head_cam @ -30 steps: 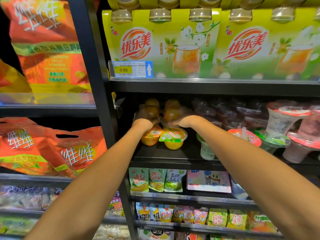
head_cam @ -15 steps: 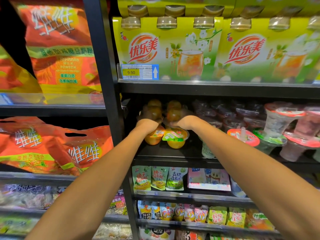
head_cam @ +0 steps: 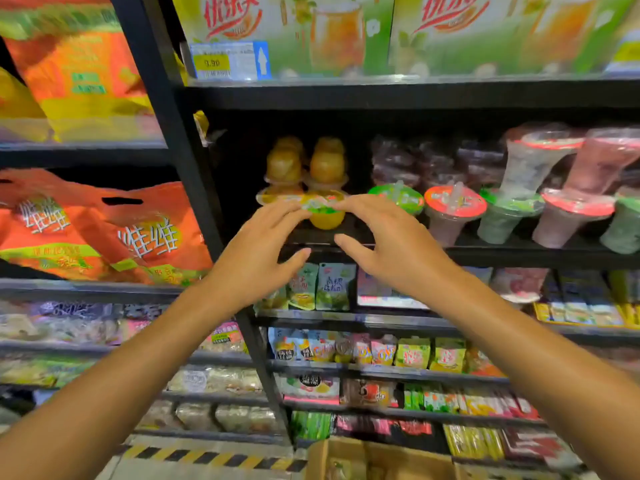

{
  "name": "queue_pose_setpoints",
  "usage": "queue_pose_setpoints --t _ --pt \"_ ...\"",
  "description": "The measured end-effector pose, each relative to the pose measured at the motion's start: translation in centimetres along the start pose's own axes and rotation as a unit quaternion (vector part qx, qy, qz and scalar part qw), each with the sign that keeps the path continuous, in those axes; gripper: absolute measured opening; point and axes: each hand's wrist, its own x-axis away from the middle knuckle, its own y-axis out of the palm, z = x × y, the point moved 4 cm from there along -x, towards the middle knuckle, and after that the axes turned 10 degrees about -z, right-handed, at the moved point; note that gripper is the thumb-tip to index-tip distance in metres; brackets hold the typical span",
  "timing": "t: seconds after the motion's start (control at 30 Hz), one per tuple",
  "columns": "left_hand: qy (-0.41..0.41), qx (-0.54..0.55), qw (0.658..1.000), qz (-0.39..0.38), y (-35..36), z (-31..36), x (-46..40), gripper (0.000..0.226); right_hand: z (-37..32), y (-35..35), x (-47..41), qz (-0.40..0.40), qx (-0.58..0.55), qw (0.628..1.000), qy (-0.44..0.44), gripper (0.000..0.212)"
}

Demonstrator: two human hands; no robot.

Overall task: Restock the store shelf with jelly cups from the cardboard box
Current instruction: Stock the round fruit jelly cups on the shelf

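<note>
Store aisle, black metal shelving filling the whole frame.

Shelf (head_cam: 398, 252), black, middle of frame: carries the jelly stock at its left end and sealed drink cups (head_cam: 453, 211) with red and green lids to the right.

Milk-tea cartons (head_cam: 332, 36), green and yellow, top of frame, on the tier above; a price tag (head_cam: 230, 61) is clipped to that ledge.

Orange snack bags (head_cam: 104, 230), left of frame, in the neighbouring bay.

Small pouches and sachets, lower centre and lower right, on the tiers below; blurred, labels unreadable.

Cardboard box (head_cam: 374, 459), bottom centre of frame, on the floor below the shelving; only its top edge shows, contents not visible.

Jelly cups (head_cam: 306, 178), centre of frame, left end of the shelf: amber domed cups stacked two high at the back, a yellow cup with a printed lid at the front edge.

Left hand (head_cam: 256, 258), centre, in front of the shelf edge: fingers spread and relaxed, gripping nothing, fingertips just beside the front cup's lid; contact cannot be told.

Right hand (head_cam: 391, 244), centre: likewise spread and empty, fingertips near the same lid.

Progress, as a judgement: several cups are placed and stacked, and both hands are free. What is left depends on the box, whose stock is hidden; another reach down to it looks due.
</note>
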Motion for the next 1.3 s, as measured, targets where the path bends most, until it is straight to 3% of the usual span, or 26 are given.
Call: queue_pose_setpoints --t 0.13,0.27,0.37,0.47,0.53,0.73,0.83,0.97,1.07,1.2,1.3 --pt "0.028 0.000 0.996 -0.079 8.1 2.5 6.4 0.053 2.4 7.2 8.9 -0.050 -0.032 0.998 0.033 0.046" --pt "0.050 0.043 0.978 -0.197 19.3 3.9 12.6 0.050 6.9 16.8 18.1 -0.151 -0.096 0.970 0.164 0.044" --pt "0.068 0.068 0.955 -0.279 27.5 4.7 16.4 0.051 9.8 23.7 25.7 -0.258 -0.141 0.907 0.302 0.047" --pt "0.056 0.110 0.924 -0.361 35.9 5.3 20.1 0.062 11.9 29.2 33.1 -0.311 -0.198 0.825 0.428 0.047" --pt "0.040 0.134 0.902 -0.408 40.8 5.8 22.6 0.055 13.4 33.1 38.1 -0.357 -0.193 0.777 0.481 0.048" --pt "-0.075 0.168 0.839 -0.512 56.3 5.8 29.8 0.054 18.2 45.2 47.5 -0.339 -0.248 0.748 0.513 0.042" --pt "-0.096 0.159 0.830 -0.527 63.9 6.0 33.3 0.064 21.7 52.9 52.0 -0.333 -0.250 0.746 0.519 0.041" --pt "-0.128 0.202 0.822 -0.517 73.3 6.7 36.8 0.069 25.9 63.4 56.5 -0.380 -0.249 0.744 0.489 0.052" --pt "-0.147 0.186 0.795 -0.558 79.9 6.8 39.0 0.068 29.1 70.9 58.2 -0.384 -0.258 0.749 0.474 0.051" --pt "-0.136 0.157 0.787 -0.581 87.2 5.9 40.8 0.054 31.7 81.1 57.9 -0.393 -0.333 0.699 0.496 0.053" --pt "-0.166 0.136 0.753 -0.623 92.0 4.3 41.6 0.057 32.1 88.6 56.3 -0.402 -0.388 0.646 0.521 0.061"
